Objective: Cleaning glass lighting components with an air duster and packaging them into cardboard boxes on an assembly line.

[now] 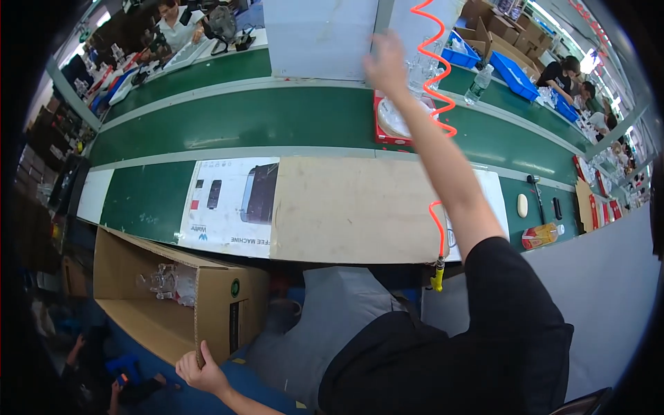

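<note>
My left hand (200, 373) grips the near edge of an open cardboard box (216, 311) at the lower left, thumb on one side of the wall and fingers on the other. Several clear glass-like pieces (168, 282) lie inside the box. My right arm stretches far across the bench. Blurred by motion, my right hand (387, 66) is raised in front of a white panel (321, 38), beside clear containers (420, 72); its fingers are too smeared to read. Below it, a red box (382, 131) with a white round thing (394, 119) stands on the green belt (277, 117).
Flat cardboard (346, 207) covers the near bench. An orange coiled hose (443, 69) hangs beside my right arm; a yellow air nozzle (437, 277) hangs at the front edge. A water bottle (478, 84), a drink bottle (543, 236) and blue bins (512, 75) stand right. Other people work farther off.
</note>
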